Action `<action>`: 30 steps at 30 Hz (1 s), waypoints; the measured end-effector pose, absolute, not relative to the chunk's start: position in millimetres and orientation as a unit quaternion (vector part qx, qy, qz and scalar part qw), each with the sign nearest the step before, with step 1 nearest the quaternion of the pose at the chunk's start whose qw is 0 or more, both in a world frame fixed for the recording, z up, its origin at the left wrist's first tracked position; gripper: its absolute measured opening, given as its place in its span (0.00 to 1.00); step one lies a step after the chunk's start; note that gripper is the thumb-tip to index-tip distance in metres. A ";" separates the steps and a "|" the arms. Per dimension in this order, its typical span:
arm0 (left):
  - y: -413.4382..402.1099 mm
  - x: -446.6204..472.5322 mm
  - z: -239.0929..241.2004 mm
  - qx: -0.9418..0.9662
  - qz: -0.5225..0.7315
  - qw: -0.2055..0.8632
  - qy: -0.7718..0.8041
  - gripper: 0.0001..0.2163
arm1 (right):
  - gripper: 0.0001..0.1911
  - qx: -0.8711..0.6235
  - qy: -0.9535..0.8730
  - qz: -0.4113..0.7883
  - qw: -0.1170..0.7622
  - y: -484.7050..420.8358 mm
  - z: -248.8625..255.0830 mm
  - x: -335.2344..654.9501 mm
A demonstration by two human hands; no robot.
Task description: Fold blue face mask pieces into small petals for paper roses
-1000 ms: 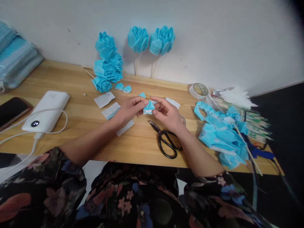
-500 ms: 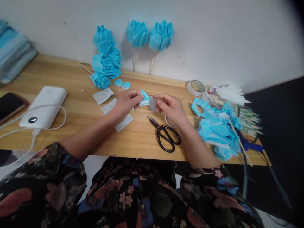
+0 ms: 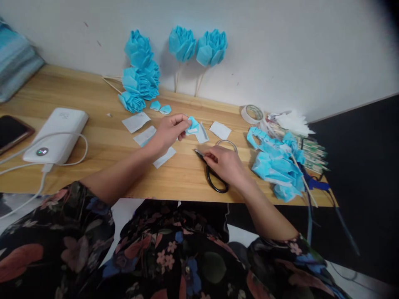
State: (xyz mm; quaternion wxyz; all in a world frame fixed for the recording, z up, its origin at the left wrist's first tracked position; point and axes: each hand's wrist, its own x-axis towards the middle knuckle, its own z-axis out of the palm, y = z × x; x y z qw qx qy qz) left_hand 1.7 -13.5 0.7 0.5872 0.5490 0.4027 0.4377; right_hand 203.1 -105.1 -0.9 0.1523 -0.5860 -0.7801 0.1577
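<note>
Between thumb and fingers, my left hand (image 3: 173,131) pinches a small folded blue paper petal (image 3: 193,124) with a white strip along its lower edge. A pale paper rectangle (image 3: 203,133) shows just right of the petal. Lower right, my right hand (image 3: 224,162) lies over black-handled scissors (image 3: 218,185), its fingers closed near the pivot. It covers part of the handles; the blade tips and one loop stay visible. Pale paper rectangles (image 3: 136,122) lie around the left hand, and another paper piece (image 3: 220,130) lies above the right. Two folded blue petals (image 3: 165,109) rest beyond the left hand.
Blue paper flowers (image 3: 140,83) on sticks lie at back left; two more flowers (image 3: 212,47) lean on the wall. At right are a tape roll (image 3: 252,114), crumpled blue paper (image 3: 277,166) and green-white packets (image 3: 314,155). A power bank (image 3: 56,135) and phone (image 3: 14,133) sit left.
My right hand has moved down from beside the petal onto the scissors. A paper piece it covered now shows on the table. My left hand keeps the petal; the view has shifted slightly.
</note>
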 end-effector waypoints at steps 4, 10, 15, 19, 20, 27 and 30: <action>-12.7 1.5 -1.0 0.549 0.438 0.590 0.398 0.09 | 0.08 -0.604 -0.760 0.139 0.198 -106.0 -12.2 200.8; -14.4 1.5 -0.3 0.550 0.425 0.600 0.396 0.08 | 0.07 -0.643 -0.710 0.168 0.233 -104.3 -24.3 200.7; -14.8 0.6 -3.1 0.563 0.413 0.599 0.393 0.11 | 0.08 -0.651 -0.667 0.213 0.293 -102.8 -15.9 202.7; -16.8 0.0 -2.1 0.580 0.393 0.600 0.386 0.13 | 0.08 -0.619 -0.672 0.174 0.367 -94.3 8.5 203.9; -17.5 0.1 -0.9 0.582 0.390 0.600 0.387 0.13 | 0.08 -0.605 -0.681 0.153 0.384 -90.8 14.6 203.1; -19.0 0.9 5.1 0.580 0.376 0.593 0.412 0.14 | 0.08 -0.474 -0.775 0.001 0.418 -63.4 28.5 189.1; -18.7 1.2 4.2 0.573 0.379 0.593 0.420 0.14 | 0.07 -0.434 -0.801 -0.080 0.403 -56.0 21.3 186.4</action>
